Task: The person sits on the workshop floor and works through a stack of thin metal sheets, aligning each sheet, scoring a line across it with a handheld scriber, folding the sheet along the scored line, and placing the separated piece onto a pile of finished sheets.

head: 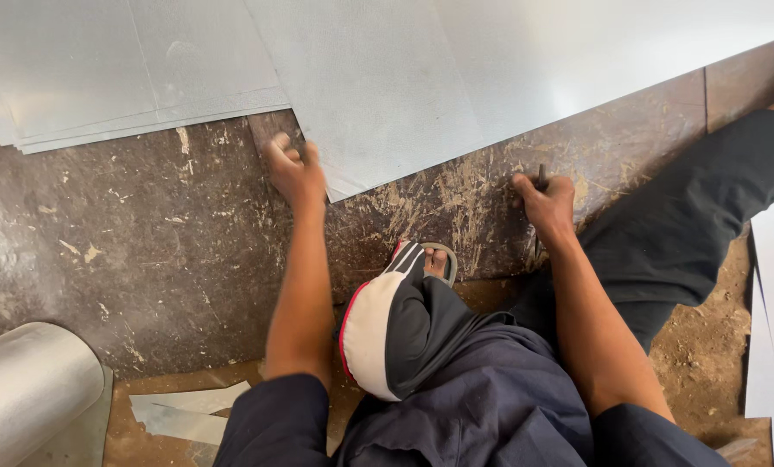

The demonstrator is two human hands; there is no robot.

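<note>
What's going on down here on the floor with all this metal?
A person crouches on a scuffed dark floor at the edge of a large sheet of thin grey metal. The left hand, blurred, is at the sheet's near corner. The right hand is closed around a thin dark tool, held upright on the floor near the sheet's edge. More sheets are stacked at upper left, and a roll of sheet metal lies at lower left.
</note>
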